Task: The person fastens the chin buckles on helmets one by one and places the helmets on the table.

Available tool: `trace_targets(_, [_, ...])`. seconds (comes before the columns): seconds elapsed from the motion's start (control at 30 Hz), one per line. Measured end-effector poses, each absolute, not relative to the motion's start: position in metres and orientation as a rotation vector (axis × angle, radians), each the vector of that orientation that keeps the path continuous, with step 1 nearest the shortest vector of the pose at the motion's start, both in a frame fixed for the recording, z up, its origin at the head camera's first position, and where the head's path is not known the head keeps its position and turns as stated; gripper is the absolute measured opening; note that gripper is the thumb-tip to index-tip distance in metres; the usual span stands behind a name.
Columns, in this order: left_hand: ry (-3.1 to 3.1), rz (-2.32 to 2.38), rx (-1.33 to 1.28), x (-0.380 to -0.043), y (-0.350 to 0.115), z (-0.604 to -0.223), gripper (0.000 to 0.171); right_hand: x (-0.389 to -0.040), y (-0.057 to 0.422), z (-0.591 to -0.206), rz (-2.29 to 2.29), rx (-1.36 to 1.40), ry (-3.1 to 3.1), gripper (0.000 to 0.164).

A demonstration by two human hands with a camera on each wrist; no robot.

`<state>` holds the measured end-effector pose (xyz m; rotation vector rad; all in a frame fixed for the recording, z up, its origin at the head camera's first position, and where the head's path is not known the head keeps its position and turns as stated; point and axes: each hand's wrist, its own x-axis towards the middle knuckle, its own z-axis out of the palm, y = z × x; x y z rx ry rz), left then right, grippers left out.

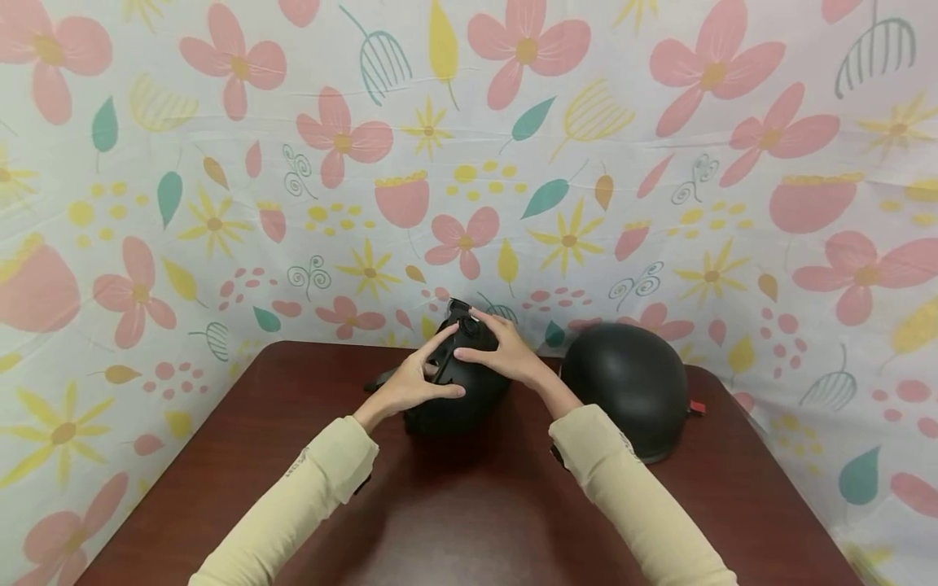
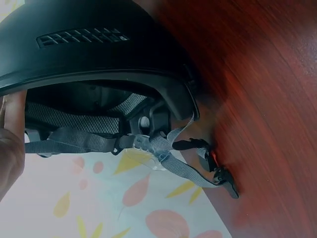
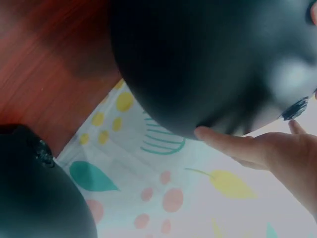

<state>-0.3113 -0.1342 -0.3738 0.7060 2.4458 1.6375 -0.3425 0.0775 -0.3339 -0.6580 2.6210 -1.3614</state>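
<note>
Held helmet: a black helmet (image 1: pixel 476 403) is sitting tilted near the far edge of the counter (image 1: pixel 469 521), left of its middle; whether it is touching the surface cannot be told.
Left hand: the hand (image 1: pixel 406 384) is pinching the rim, its thumb lying on the outer shell and a finger reaching under the edge.
Right hand: this hand (image 1: pixel 515 354) is spreading straight digits over the shell, the index finger reaching toward a black fitting (image 1: pixel 460 312).
Vent: a slotted panel (image 2: pixel 81 38) is showing on the shell above the rim.
Interior: grey mesh padding (image 2: pixel 74 117) is lining the opening.
Straps: grey webbing (image 2: pixel 185 171) is hanging from the opening, ending near a black buckle (image 2: pixel 227 182).
Second helmet: another black shell (image 1: pixel 623 387) is resting near the counter's far right corner, its red tab (image 1: pixel 697 408) projecting rightward.
Backdrop: a floral sheet (image 1: pixel 278 163) is rising behind the far edge.
</note>
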Motion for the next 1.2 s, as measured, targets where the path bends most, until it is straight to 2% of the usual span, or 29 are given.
trace_targets(0.57, [2.349, 1.670, 0.700, -0.306, -0.133, -0.383, 0.091, -0.338, 0.067, -0.332, -1.274, -0.574, 2.609, 0.087])
trace_targets(0.87, [2.243, 1.758, 0.587, -0.301, -0.140, -0.394, 0.074, -0.337, 0.072, -0.338, -1.333, -0.480, 2.591, 0.089])
trace_targets(1.2, [2.258, 1.700, 0.664, -0.300, -0.135, -0.404, 0.074, -0.339, 0.080, -0.348, -1.373, -0.507, 2.577, 0.089])
